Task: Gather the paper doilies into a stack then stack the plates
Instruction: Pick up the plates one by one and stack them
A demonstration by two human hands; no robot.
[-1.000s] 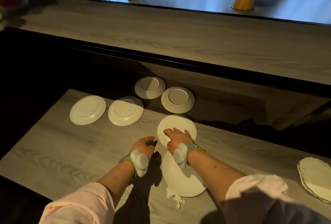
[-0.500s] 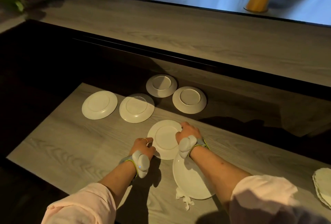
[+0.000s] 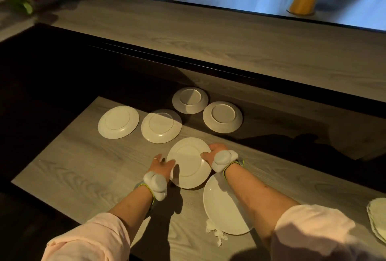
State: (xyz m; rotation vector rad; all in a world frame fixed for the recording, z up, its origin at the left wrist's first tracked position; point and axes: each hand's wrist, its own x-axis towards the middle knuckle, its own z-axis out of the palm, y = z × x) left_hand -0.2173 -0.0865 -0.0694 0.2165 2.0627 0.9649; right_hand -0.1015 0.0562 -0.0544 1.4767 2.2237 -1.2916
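At the near edge of the tabletop [image 3: 83,166] a face-up plate [image 3: 225,208] lies with a scrap of doily [image 3: 215,233] poking from under it. The doily stack [image 3: 378,221] sits well apart to the right. Just beyond, left hand [image 3: 161,166] and right hand [image 3: 215,153] clamp opposite rims of an overturned plate [image 3: 188,162], likely to steady it for stacking. Farther off, four plates [image 3: 161,126] wait bottom-up.

Smooth, glossy white ceramic plates [image 3: 189,162] lie on a matt grey wood-grain desk [image 3: 83,168] beside scalloped paper doilies [image 3: 378,219].
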